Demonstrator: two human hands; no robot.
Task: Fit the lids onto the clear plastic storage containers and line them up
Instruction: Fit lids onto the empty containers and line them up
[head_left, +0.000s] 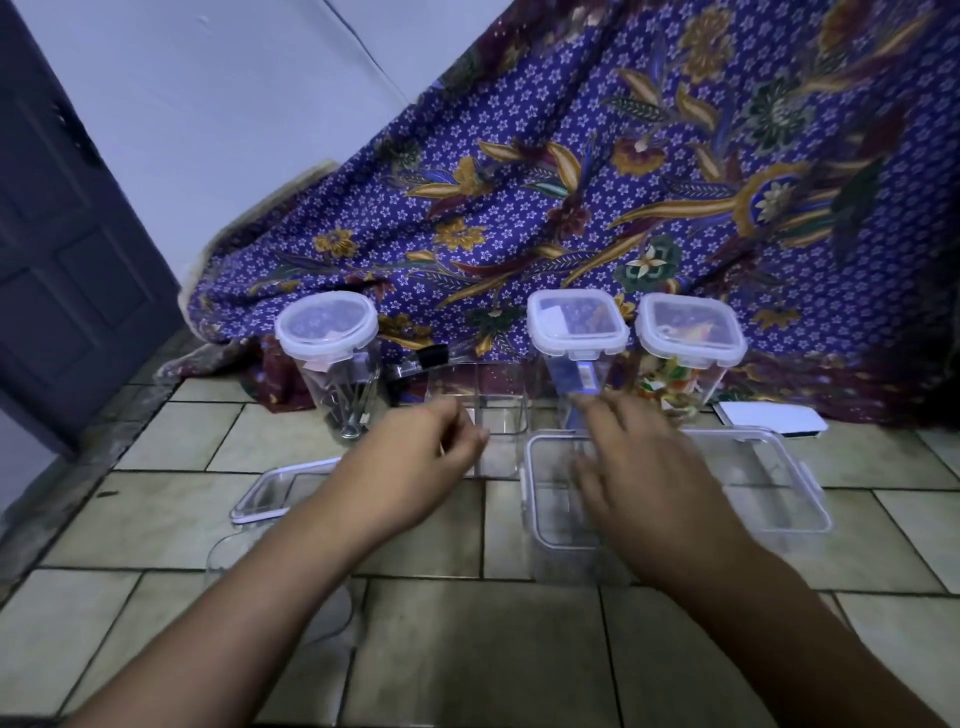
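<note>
The fingers (470, 441) of my left hand (415, 457) are curled at the front rim of the open square container (498, 410) in the back row. Blur stops me saying whether they pinch it or only touch it. The fingers (618, 421) of my right hand (654, 467) are spread and straight above the white-rimmed lid (540, 519) in front, holding nothing.

I judge the task partway. The round-lidded jar (327, 332) and two square-lidded jars (576, 325) stand closed in the back row, and the open container between them has no lid yet. A lidless round container (223, 561) stands beside my left forearm, with a loose lid (265, 493) just beyond it.

The next move, as I read it, calls for a matching lid set square over the open rim and pressed down evenly — then its clips closed.

Everything sits on a floor (467, 649) of pale tiles with dark grout. A purple batik cloth (571, 182) hangs behind the row, with a white wall (234, 104) and a dark door (62, 234) to the left.
</note>
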